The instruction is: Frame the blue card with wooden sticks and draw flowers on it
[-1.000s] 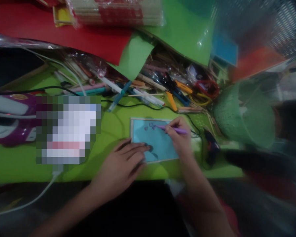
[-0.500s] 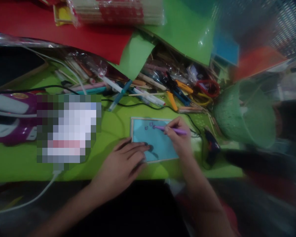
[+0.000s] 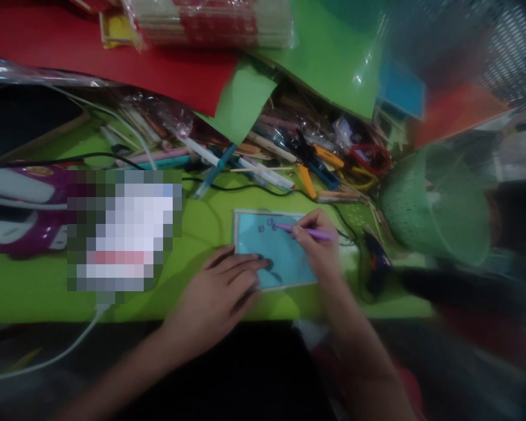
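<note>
A blue card (image 3: 249,240) with a thin pale wooden border lies flat on the green tabletop. Three small dark outlined shapes are drawn near its upper edge. My right hand (image 3: 318,237) grips a purple pen (image 3: 309,232), its tip touching the card at the rightmost shape. My left hand (image 3: 228,278) rests over the card's lower left corner, fingers stretched out across the surface. The right hand covers the card's right edge.
Behind the card lie several markers (image 3: 263,173), orange-handled pliers (image 3: 318,161) and red-handled scissors (image 3: 370,156). A green basket (image 3: 433,204) stands at the right, near a dark glue gun (image 3: 377,260). At left are a blurred-out bright device (image 3: 127,228) and a cable (image 3: 83,336).
The whole view has shifted very slightly. Both hands keep their places on the card, and the pen tip stays at the same drawn shape.
</note>
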The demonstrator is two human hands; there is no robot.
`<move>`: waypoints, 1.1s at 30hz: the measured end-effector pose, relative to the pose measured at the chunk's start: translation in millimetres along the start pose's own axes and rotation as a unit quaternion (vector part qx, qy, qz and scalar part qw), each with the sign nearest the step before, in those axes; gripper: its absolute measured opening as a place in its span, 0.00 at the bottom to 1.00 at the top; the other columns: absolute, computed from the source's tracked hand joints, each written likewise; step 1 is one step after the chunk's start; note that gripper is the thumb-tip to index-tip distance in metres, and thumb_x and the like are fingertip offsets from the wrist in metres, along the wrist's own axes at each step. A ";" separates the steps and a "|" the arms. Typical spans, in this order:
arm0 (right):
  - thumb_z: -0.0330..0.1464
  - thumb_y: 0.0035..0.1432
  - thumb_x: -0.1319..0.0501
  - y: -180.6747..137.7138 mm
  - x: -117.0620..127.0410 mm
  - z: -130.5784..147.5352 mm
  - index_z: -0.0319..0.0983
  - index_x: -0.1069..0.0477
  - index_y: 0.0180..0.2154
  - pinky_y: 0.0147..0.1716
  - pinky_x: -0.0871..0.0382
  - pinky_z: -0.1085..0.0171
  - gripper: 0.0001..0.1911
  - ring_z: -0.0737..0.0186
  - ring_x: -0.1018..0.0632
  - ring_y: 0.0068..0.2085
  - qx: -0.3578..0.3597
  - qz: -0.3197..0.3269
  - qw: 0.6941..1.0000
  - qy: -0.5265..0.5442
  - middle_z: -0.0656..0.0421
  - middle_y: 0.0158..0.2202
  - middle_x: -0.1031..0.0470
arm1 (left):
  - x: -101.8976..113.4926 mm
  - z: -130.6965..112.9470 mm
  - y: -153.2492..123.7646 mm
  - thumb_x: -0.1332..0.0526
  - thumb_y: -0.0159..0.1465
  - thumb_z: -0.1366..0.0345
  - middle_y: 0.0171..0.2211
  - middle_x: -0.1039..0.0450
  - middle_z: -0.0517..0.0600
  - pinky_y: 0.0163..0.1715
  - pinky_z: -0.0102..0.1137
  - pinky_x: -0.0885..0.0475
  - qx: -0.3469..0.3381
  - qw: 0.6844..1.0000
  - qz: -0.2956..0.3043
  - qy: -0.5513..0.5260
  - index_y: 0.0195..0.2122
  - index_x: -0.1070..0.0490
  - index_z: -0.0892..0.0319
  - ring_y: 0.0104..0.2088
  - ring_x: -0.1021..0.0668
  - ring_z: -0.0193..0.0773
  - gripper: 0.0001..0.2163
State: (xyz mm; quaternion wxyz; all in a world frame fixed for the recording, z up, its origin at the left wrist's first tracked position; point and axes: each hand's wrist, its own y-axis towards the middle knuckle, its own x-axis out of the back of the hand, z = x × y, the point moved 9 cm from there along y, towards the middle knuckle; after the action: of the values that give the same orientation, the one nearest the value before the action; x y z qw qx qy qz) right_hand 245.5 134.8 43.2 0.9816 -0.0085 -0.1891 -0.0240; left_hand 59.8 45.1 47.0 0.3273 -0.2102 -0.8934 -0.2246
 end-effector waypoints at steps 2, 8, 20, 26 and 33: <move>0.35 0.54 0.34 0.0 -0.8 0.3 0.42 0.31 0.29 0.28 0.36 0.64 0.08 0.65 0.30 0.27 0.001 0.005 1.000 -0.006 0.64 0.25 0.29 | -0.2 0.0 -0.4 0.43 0.74 0.66 0.56 0.19 0.49 0.63 0.47 0.35 -0.001 1.000 -0.001 -0.001 0.44 0.28 0.55 0.56 0.18 0.43 0.04; 0.35 0.54 0.34 0.3 -1.9 2.0 0.42 0.31 0.30 0.27 0.36 0.64 0.07 0.66 0.30 0.27 0.005 0.014 1.000 -0.011 0.64 0.25 0.28 | -0.1 -1.1 1.1 0.43 0.75 0.64 0.56 0.19 0.49 0.62 0.48 0.34 -0.003 1.000 -0.004 0.000 0.44 0.28 0.55 0.56 0.18 0.44 0.05; 0.35 0.54 0.32 -0.1 2.2 -0.7 0.42 0.30 0.29 0.28 0.34 0.64 0.08 0.64 0.28 0.27 0.012 -0.004 1.000 0.012 0.64 0.25 0.27 | -0.1 -0.7 0.6 0.45 0.76 0.63 0.56 0.18 0.50 0.62 0.48 0.33 -0.007 1.000 -0.002 0.009 0.44 0.28 0.56 0.55 0.18 0.43 0.07; 0.39 0.59 0.32 -5.3 8.9 3.0 0.43 0.30 0.34 0.32 0.28 0.63 0.10 0.63 0.23 0.30 0.048 -0.039 0.996 0.062 0.64 0.28 0.26 | -1.5 0.4 0.2 0.45 0.76 0.62 0.54 0.18 0.50 0.64 0.47 0.35 -0.006 1.000 -0.005 0.010 0.43 0.28 0.56 0.56 0.19 0.43 0.07; 0.39 0.56 0.30 -11.3 -14.9 6.5 0.43 0.30 0.34 0.28 0.32 0.65 0.11 0.65 0.27 0.29 0.019 0.038 0.998 0.040 0.63 0.28 0.27 | 0.1 -2.9 1.0 0.45 0.76 0.63 0.52 0.17 0.50 0.62 0.46 0.33 -0.013 1.000 -0.014 0.014 0.42 0.29 0.56 0.54 0.18 0.43 0.07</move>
State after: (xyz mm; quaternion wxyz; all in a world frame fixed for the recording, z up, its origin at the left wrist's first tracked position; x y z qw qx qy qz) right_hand 228.7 124.4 43.8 0.9886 0.0039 -0.1494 0.0169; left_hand 61.7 44.4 49.4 0.3337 -0.1991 -0.8886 -0.2437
